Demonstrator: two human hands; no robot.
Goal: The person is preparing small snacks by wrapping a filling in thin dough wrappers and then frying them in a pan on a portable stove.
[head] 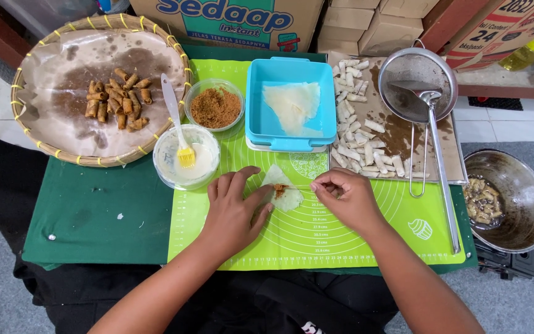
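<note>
While both hands work at its middle, the lime-green silicone baking mat (366, 247) lies flat over a dark green cloth (94, 216) on the low counter. At the far left sits a round woven bamboo tray (26, 117) lined with oil-stained paper, carrying a cluster of small fried brown rolls (117, 98). To the right, a blackened metal wok (520, 192) holds more browned pieces in oil. Beside it a paper-lined tray (449, 148) carries rows of pale uncooked rolls (360, 136), with a round wire-mesh skimmer (416, 77) and a long-handled metal spatula (443, 167) laid across it. A turquoise square plastic container (261, 111) holds thin white wrapper sheets (293, 106). Nearer the left are a clear bowl of white paste (167, 162) with a yellow-bristled brush (185, 154) standing in it, and a smaller clear bowl of brown crumbly filling (216, 108).

The left hand (233, 207) lies flat, its fingers spread and pressing the edge of a small white wrapper with a dab of brown filling (284, 193), which rests on the mat between the hands. The right hand (344, 195) is just beside the wrapper, its fingers curled together; what they pinch, if anything, I cannot tell.
</note>
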